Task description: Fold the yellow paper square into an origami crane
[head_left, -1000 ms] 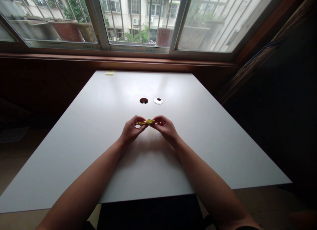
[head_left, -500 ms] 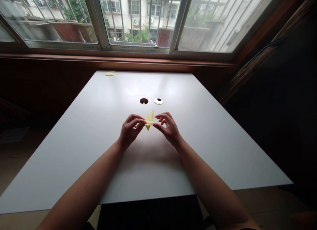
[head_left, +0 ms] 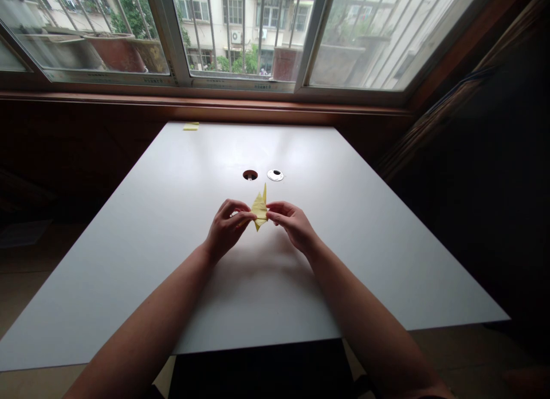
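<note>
A yellow folded-paper crane (head_left: 259, 211) is held over the middle of the white table, with a narrow point rising at its upper right and another pointing down. My left hand (head_left: 227, 224) pinches its left side between thumb and fingers. From the right, my right hand (head_left: 293, 222) has its thumb and fingers closed on the crane's right edge. My fingertips cover parts of the paper at both sides.
Beyond the hands, the white table (head_left: 141, 261) has a round cable hole (head_left: 250, 175) and a loose round cover (head_left: 275, 175) beside it. Yellow paper strips (head_left: 191, 126) lie at the far left edge. A barred window (head_left: 244, 38) stands behind.
My right fingers, apart from the paper before, have closed on its right edge. The crane has tilted, so more of its broad face shows.
</note>
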Tool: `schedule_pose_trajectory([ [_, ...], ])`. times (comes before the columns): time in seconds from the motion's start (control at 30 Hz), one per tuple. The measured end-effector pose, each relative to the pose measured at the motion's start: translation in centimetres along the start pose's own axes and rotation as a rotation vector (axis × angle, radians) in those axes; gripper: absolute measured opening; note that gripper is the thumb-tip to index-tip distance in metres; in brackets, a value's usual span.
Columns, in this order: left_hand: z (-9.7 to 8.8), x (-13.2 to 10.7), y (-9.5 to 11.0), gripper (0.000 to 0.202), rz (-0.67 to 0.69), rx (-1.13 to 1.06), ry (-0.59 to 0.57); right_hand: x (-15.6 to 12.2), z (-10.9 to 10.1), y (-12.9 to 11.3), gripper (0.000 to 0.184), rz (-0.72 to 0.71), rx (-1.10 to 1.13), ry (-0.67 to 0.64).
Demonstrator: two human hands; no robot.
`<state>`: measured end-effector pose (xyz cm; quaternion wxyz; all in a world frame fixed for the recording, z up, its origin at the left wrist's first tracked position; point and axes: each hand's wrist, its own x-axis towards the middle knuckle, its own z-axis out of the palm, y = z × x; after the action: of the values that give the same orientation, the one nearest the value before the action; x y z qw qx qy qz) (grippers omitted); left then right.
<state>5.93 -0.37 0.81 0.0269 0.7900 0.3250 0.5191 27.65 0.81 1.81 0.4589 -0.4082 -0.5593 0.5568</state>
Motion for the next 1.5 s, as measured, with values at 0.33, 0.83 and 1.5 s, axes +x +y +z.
schedule_pose_trajectory([
  [0.33,0.3,0.0,-0.2,0.015,0.036,-0.018,-0.053,-0.2,0.5,-0.3,0.025,-0.082,-0.096,0.022],
  [0.83,0.5,-0.4,-0.3,0.030,0.044,-0.123,-0.109,-0.1,0.5,0.3,0.037,0.002,-0.024,-0.019],
  [1.5,0.7,0.0,0.1,0.009,-0.217,-0.333,-0.112,-0.3,0.4,0.0,0.023,-0.233,-0.258,0.020],
])
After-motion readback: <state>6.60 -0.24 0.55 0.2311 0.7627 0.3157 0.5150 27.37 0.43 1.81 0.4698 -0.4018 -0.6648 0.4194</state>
